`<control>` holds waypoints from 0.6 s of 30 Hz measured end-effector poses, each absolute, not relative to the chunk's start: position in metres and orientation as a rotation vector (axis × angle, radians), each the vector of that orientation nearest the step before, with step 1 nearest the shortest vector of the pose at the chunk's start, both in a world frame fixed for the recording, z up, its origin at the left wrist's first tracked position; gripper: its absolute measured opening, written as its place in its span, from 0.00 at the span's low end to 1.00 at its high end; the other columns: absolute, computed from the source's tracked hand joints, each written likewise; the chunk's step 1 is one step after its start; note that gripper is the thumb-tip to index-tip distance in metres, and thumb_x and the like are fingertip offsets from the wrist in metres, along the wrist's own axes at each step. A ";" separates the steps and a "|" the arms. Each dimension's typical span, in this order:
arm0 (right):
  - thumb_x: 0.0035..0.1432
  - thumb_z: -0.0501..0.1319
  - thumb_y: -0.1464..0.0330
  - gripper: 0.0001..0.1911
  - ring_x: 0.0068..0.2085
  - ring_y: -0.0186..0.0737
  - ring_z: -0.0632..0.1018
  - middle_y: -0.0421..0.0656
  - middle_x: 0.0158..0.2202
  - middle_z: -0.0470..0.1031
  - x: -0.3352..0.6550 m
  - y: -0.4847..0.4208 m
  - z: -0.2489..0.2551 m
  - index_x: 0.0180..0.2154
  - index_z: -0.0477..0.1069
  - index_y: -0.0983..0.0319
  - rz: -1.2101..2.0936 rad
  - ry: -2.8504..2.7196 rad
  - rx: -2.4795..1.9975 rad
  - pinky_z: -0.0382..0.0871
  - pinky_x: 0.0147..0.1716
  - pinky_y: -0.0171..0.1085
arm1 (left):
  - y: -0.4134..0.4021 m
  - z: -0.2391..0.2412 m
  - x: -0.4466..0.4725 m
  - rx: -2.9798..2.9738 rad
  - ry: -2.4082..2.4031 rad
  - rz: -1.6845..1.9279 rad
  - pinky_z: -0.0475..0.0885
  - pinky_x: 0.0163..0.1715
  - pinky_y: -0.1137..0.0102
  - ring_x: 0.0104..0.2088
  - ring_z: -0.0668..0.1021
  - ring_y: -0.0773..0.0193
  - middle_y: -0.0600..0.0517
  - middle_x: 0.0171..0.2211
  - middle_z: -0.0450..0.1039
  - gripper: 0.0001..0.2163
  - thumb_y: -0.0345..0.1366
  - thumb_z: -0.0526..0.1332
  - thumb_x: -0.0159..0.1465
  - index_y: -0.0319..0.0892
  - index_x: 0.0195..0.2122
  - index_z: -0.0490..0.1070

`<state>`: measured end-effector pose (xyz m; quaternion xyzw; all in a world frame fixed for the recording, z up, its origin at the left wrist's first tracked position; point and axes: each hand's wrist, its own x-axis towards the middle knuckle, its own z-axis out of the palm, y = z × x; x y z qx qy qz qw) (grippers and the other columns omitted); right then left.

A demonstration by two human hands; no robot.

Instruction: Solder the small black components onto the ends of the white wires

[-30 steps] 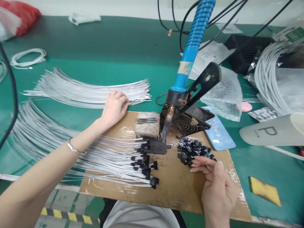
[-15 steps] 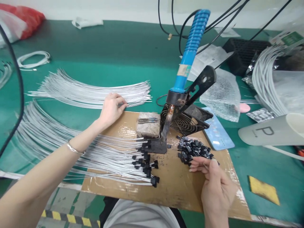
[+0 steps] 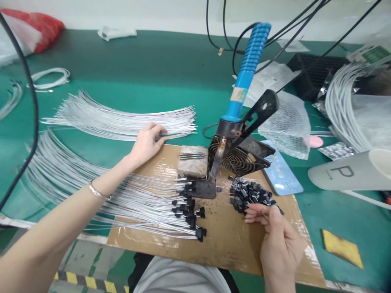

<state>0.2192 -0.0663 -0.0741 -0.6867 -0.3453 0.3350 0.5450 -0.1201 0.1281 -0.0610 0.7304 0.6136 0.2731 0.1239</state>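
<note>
Where a white cylindrical cup (image 3: 345,171) shows at the right, a grey letter P stands on its side, with marks next to it too small to read; a dark green label (image 3: 377,53) in the far right corner is too blurred to make out. The left arm, a silver bangle (image 3: 97,191) at its wrist, reaches over a fan of white wires tipped with black connectors (image 3: 137,203), and the left hand (image 3: 148,140) rests palm down at the near edge of a loose bundle of thin white wires (image 3: 113,122). Its thumb and forefinger come close together there, but whether a wire is caught between them cannot be told. The right hand (image 3: 281,244) is turned partly palm up, thumb and fingertips closed on a slim grey metallic object (image 3: 265,217), mostly hidden, just beside a heap of small black plastic connectors (image 3: 250,191). That heap lies on a stained brown cardboard sheet (image 3: 232,244), right of a soldering iron with a ribbed blue handle (image 3: 247,73), clamped tip-down in front of a black fan with a ringed guard (image 3: 238,160). Under the cardboard spreads a green tabletop (image 3: 210,95), with a scorched yellow sponge (image 3: 342,247) at the right and a white wall (image 3: 152,14) behind; yellow-and-black striped tape (image 3: 91,281) crosses the floor below
</note>
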 end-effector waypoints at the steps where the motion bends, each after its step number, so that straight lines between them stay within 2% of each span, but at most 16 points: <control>1: 0.68 0.65 0.44 0.29 0.29 0.42 0.81 0.46 0.30 0.85 0.219 -0.066 -0.075 0.36 0.84 0.64 0.791 -0.819 -1.634 0.75 0.33 0.41 | 0.128 -0.063 -0.120 2.123 1.783 0.793 0.76 0.47 0.59 0.39 0.80 0.55 0.47 0.41 0.79 0.04 0.34 0.66 0.68 0.42 0.37 0.81; 5: 0.67 0.66 0.43 0.29 0.30 0.43 0.81 0.46 0.30 0.85 0.218 -0.066 -0.075 0.35 0.84 0.63 0.786 -0.815 -1.650 0.75 0.34 0.42 | 0.127 -0.062 -0.122 2.088 1.763 0.814 0.76 0.47 0.60 0.39 0.81 0.54 0.47 0.37 0.81 0.07 0.34 0.66 0.68 0.42 0.32 0.82; 12: 0.66 0.66 0.42 0.30 0.29 0.41 0.81 0.45 0.30 0.85 0.219 -0.065 -0.075 0.35 0.85 0.63 0.787 -0.842 -1.671 0.75 0.33 0.40 | 0.131 -0.047 -0.132 1.980 1.759 0.938 0.75 0.52 0.59 0.43 0.83 0.53 0.47 0.39 0.85 0.08 0.38 0.67 0.66 0.43 0.33 0.83; 18: 0.65 0.66 0.42 0.29 0.29 0.40 0.81 0.44 0.29 0.86 0.219 -0.064 -0.075 0.34 0.85 0.62 0.779 -0.853 -1.680 0.76 0.32 0.39 | 0.133 -0.039 -0.136 1.884 1.690 0.985 0.76 0.37 0.65 0.29 0.81 0.60 0.49 0.29 0.83 0.10 0.41 0.65 0.67 0.41 0.33 0.79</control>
